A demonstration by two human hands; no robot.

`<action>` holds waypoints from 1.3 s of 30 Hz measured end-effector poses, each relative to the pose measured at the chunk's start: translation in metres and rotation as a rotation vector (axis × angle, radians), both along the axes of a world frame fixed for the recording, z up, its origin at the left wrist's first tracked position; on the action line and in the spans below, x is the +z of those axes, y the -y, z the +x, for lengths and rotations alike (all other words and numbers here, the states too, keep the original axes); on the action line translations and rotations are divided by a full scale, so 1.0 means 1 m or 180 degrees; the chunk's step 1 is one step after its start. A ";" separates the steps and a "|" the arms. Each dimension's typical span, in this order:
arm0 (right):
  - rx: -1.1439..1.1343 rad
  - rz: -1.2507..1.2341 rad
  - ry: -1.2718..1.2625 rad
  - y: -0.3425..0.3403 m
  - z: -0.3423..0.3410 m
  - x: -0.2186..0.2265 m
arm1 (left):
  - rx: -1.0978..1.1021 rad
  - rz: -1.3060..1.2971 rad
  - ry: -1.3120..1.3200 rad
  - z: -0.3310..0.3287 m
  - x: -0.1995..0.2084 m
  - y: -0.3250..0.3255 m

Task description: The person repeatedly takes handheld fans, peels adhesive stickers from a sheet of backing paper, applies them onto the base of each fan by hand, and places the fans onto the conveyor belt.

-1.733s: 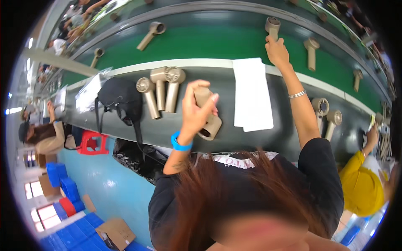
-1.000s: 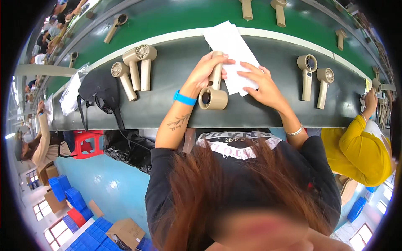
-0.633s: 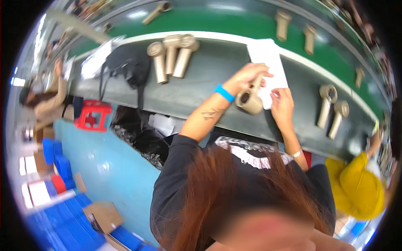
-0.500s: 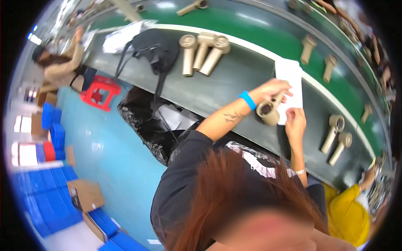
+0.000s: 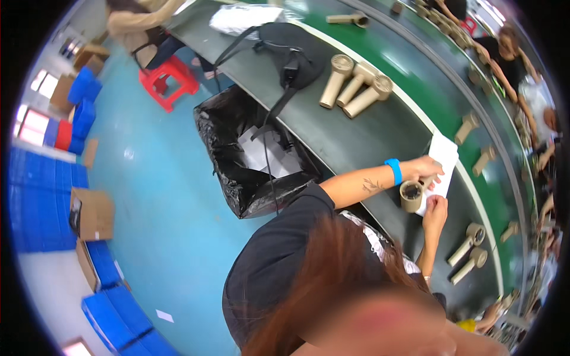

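My left hand (image 5: pixel 424 168), with a blue band at its wrist, is wrapped round the handle of a beige handheld fan (image 5: pixel 411 200). The fan's round head tilts toward me over the bench. Under and beyond it lies a white sheet (image 5: pixel 444 155). At the sheet's near edge my right hand (image 5: pixel 436 211) has its fingers pinched together, close to the fan head; whatever is between them is too small to make out. Two more beige fans (image 5: pixel 468 244) lie to the right of my right hand. Several similar fans (image 5: pixel 362 83) rest grouped farther left on the bench.
A black bag (image 5: pixel 297 56) with straps lies on the dark bench (image 5: pixel 320 133). Below the bench edge stands a bin lined with black plastic (image 5: pixel 217 154), papers inside. A green conveyor (image 5: pixel 409 77) carries fans past. A red stool (image 5: pixel 168 82) and blue boxes (image 5: pixel 44 199) stand left.
The view has swung, so the bench and hands sit farther right and lower, and more of the bin shows. My left hand still grips the fan; my right fingers stay pinched by the sheet.
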State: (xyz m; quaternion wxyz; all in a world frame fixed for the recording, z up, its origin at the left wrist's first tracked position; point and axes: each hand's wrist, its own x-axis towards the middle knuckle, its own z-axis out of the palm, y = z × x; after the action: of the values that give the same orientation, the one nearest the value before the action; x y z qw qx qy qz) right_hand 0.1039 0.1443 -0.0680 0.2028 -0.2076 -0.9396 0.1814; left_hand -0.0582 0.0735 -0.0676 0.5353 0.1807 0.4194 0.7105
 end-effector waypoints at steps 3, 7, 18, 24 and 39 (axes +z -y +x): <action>0.0357 -0.0305 -0.0258 0.007 0.011 0.021 | -0.0120 0.0082 0.0116 -0.006 0.001 0.003; 0.0021 -0.1377 -0.0968 0.012 0.025 0.053 | 0.0096 -0.0153 -0.0325 -0.002 0.025 0.009; 0.0106 -0.2233 -0.2166 0.010 0.036 0.085 | 0.0988 0.1282 -0.3802 0.027 0.073 0.039; 0.0552 -0.2584 -0.2168 0.019 0.031 0.101 | 0.1492 0.0756 -0.4525 0.030 0.072 0.050; 0.0571 -0.2518 -0.1763 0.026 0.021 0.111 | 0.0451 0.0627 -0.1973 0.050 0.080 0.066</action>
State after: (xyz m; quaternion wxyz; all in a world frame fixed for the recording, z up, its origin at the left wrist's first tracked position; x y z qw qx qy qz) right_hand 0.1249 0.1185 0.0429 0.3342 -0.1309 -0.7236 0.5895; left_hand -0.0078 0.0070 0.0128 0.3115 0.4095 0.5030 0.6944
